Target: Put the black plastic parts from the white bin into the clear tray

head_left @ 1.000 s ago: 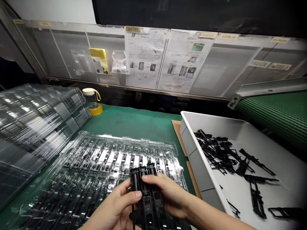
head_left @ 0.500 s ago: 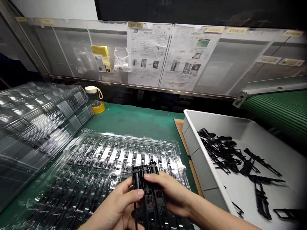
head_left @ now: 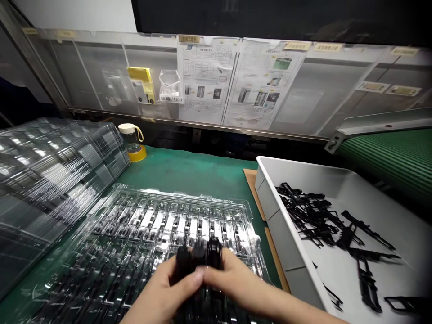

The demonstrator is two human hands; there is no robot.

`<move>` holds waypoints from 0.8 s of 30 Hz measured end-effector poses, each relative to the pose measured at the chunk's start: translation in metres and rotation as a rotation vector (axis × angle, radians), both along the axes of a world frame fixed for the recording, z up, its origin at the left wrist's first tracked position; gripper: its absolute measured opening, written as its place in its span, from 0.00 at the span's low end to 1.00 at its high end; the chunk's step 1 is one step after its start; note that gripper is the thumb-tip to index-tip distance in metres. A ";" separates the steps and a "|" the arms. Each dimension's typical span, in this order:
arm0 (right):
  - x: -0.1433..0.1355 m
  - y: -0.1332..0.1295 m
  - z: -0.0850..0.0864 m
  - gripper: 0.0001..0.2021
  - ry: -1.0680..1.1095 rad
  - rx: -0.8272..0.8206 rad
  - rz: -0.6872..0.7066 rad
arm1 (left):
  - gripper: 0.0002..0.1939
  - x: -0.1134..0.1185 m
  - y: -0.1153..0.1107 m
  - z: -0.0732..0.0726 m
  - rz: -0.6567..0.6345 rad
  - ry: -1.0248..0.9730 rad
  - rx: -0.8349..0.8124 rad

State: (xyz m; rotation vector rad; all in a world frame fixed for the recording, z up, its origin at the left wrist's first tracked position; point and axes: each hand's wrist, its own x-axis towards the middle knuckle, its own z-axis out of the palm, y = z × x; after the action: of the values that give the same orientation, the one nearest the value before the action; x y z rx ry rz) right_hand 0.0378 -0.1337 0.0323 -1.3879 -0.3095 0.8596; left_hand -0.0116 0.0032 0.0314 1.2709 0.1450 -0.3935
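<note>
Three long black plastic parts (head_left: 200, 254) stand side by side between my two hands, their upper ends tilted away from me and slightly blurred. My left hand (head_left: 165, 285) grips them from the left, thumb across the front. My right hand (head_left: 232, 279) closes on them from the right, its thumb tip meeting the left one. The lower ends of the parts are dark and hard to make out. Beneath my hands lies a clear plastic tray (head_left: 158, 194) with rows of narrow slots; dark parts seem to lie in its nearer rows.
A white bin (head_left: 286, 234) on the right holds a heap of similar black parts (head_left: 310, 211). Stacked clear trays (head_left: 60, 162) rise on the left. A lidded bottle (head_left: 131, 137) stands by a yellow tape roll (head_left: 137, 154). A green ribbed belt (head_left: 394, 148) is at far right.
Both hands have drawn closer together and shifted slightly left and down with the black parts. My right thumb has moved down beside the left thumb.
</note>
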 end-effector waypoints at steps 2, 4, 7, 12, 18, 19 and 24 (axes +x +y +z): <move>-0.003 0.001 0.006 0.11 -0.300 0.004 0.072 | 0.11 0.001 0.003 -0.001 0.018 -0.208 0.217; -0.005 0.001 0.010 0.14 -0.469 -0.010 0.118 | 0.09 0.000 0.005 0.000 0.003 -0.324 0.324; -0.006 0.001 0.011 0.13 -0.559 -0.076 0.155 | 0.09 -0.003 0.006 0.001 0.004 -0.369 0.378; -0.006 -0.003 0.011 0.21 -0.694 -0.173 0.252 | 0.08 -0.002 0.010 0.001 0.009 -0.362 0.305; 0.012 -0.037 0.034 0.21 -0.761 -0.577 0.074 | 0.07 0.016 0.023 0.019 0.123 -0.327 0.474; 0.018 -0.046 0.036 0.18 -0.729 -0.604 0.021 | 0.07 0.020 0.024 0.020 0.073 -0.377 0.533; 0.056 -0.083 0.017 0.14 -1.009 -0.746 -0.025 | 0.16 0.045 0.009 0.002 -0.316 -0.786 0.853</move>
State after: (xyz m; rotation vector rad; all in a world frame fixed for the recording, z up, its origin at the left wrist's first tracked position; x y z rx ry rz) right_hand 0.0941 -0.2170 0.0490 -2.4699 -0.7790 0.1567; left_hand 0.0332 0.0123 0.0332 2.2128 -0.6275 -0.0553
